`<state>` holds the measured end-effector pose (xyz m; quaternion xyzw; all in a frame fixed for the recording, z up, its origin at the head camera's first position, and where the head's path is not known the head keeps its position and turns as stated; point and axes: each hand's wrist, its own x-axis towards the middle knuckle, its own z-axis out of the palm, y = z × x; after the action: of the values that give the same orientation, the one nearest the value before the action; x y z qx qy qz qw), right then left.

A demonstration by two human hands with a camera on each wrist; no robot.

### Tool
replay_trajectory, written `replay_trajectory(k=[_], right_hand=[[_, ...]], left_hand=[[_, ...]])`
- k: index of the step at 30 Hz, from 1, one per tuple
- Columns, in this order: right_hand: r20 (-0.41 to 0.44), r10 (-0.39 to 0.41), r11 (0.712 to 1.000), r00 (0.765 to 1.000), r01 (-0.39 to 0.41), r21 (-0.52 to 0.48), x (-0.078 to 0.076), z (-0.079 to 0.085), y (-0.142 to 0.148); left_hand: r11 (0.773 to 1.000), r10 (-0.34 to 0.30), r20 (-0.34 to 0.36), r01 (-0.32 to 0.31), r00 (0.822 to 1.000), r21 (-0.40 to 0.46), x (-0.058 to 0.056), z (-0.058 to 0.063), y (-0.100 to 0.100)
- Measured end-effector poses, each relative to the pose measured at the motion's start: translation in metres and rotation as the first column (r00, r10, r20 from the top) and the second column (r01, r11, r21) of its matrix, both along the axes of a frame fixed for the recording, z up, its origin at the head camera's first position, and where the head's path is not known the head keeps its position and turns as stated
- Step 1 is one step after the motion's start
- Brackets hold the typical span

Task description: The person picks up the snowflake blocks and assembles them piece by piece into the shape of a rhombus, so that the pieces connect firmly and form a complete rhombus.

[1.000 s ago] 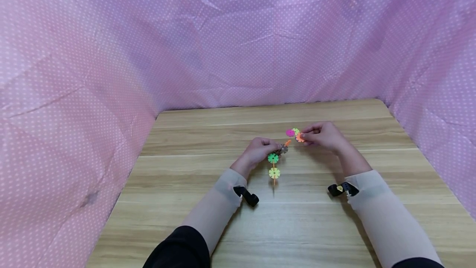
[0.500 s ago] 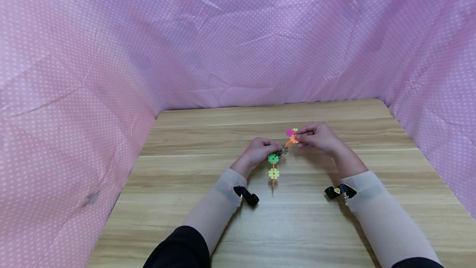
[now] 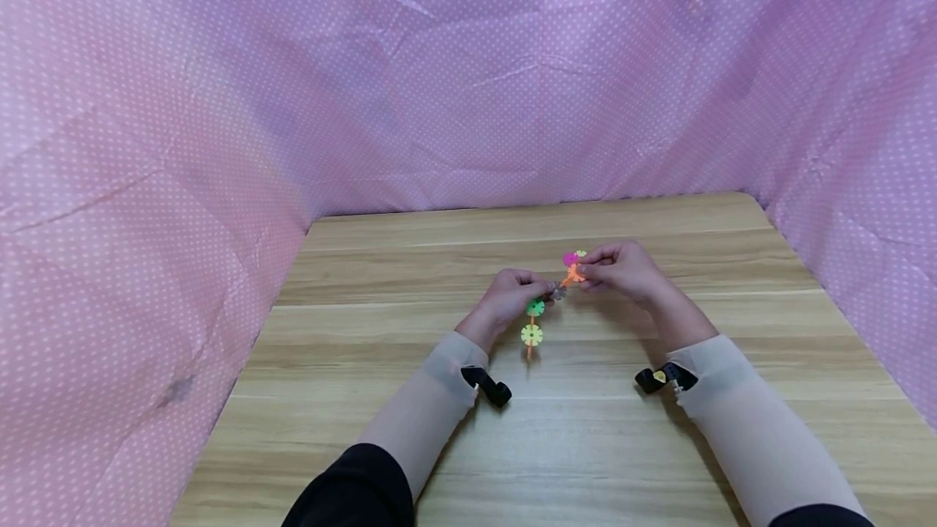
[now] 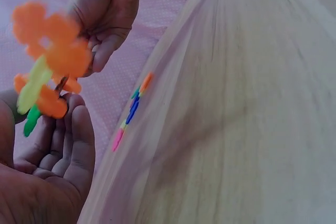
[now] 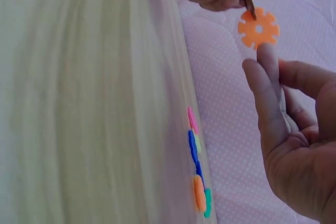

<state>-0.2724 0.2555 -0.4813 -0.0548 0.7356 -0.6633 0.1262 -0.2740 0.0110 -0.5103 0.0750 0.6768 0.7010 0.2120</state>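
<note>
My left hand (image 3: 508,297) pinches a chain of notched plastic snowflake discs near its grey disc (image 3: 560,292). From there a green disc (image 3: 536,308) and a yellow disc (image 3: 532,335) hang toward me, with orange ones seen edge-on between and below. Between thumb and fingers, my right hand (image 3: 625,271) pinches an orange disc (image 5: 259,28). That disc meets an edge-on orange-brown disc (image 5: 248,2), which sits at the grey one in the right wrist view. The chain's orange discs (image 4: 65,56) blur close to the camera in the left wrist view.
Loose discs lie on the wooden table (image 3: 410,267) beyond the hands: a pink one (image 3: 570,259), plus blue discs (image 5: 194,148), a green disc (image 5: 207,203) and an orange disc (image 5: 199,193). A pink dotted cloth (image 3: 468,88) surrounds the table's back and sides.
My right hand has moved left with its orange disc, which now meets the end of the chain. The chain's hanging end has swung slightly left.
</note>
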Motion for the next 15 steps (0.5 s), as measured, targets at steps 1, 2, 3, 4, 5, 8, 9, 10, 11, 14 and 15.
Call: replay_trajectory(k=[1,2,3,4,5,8,9,10,11,14,15], right_hand=[[0.002,-0.002,1.0,1.0,0.002,-0.011,0.0003,0.0003,-0.0012],[0.008,-0.007,1.0,1.0,0.008,-0.026,0.0003,0.0004,-0.0025],[0.015,-0.011,0.999,1.0,0.011,-0.041,0.0,0.0,-0.0033],[0.024,-0.019,0.998,1.0,0.02,-0.059,-0.0002,-0.0004,-0.0043],[0.032,-0.024,0.997,0.999,0.026,-0.075,-0.0007,-0.001,-0.0049],[0.06,-0.036,0.992,0.998,0.043,-0.122,-0.0021,-0.0035,-0.0059],[0.068,-0.037,0.99,0.997,0.046,-0.134,-0.0025,-0.0046,-0.006],[0.074,-0.034,0.988,0.997,0.045,-0.145,-0.0027,-0.0052,-0.0062],[0.08,-0.032,0.987,0.996,0.044,-0.154,-0.003,-0.0059,-0.0065],[0.085,-0.041,0.986,0.996,0.054,-0.156,-0.0027,-0.0073,-0.0086],[0.08,-0.045,0.986,0.996,0.057,-0.154,-0.0026,-0.0073,-0.0096]], left_hand=[[1.0,0.009,0.007,-0.009,1.0,0.005,0.0,0.0001,0.0],[1.0,0.018,0.012,-0.018,1.0,0.012,0.0,0.0004,-0.0001],[0.999,0.025,0.018,-0.025,1.0,0.022,0.0,0.0009,-0.0002],[0.999,0.031,0.023,-0.032,0.999,0.031,0.0,0.0013,-0.0003],[0.999,0.035,0.028,-0.036,0.999,0.04,-0.0003,0.0014,-0.0003],[0.997,0.037,0.043,-0.04,0.998,0.063,-0.0011,0.0016,-0.0004],[0.997,0.035,0.049,-0.039,0.998,0.07,-0.0013,0.0015,-0.0002],[0.997,0.034,0.055,-0.038,0.998,0.074,-0.0016,0.0012,-0.0001],[0.996,0.033,0.061,-0.038,0.998,0.079,-0.0019,0.0009,0.0001],[0.994,0.038,0.083,-0.046,0.996,0.094,-0.0021,0.0003,0.0012],[0.994,0.04,0.089,-0.049,0.995,0.102,-0.0023,0.0,0.0017]])
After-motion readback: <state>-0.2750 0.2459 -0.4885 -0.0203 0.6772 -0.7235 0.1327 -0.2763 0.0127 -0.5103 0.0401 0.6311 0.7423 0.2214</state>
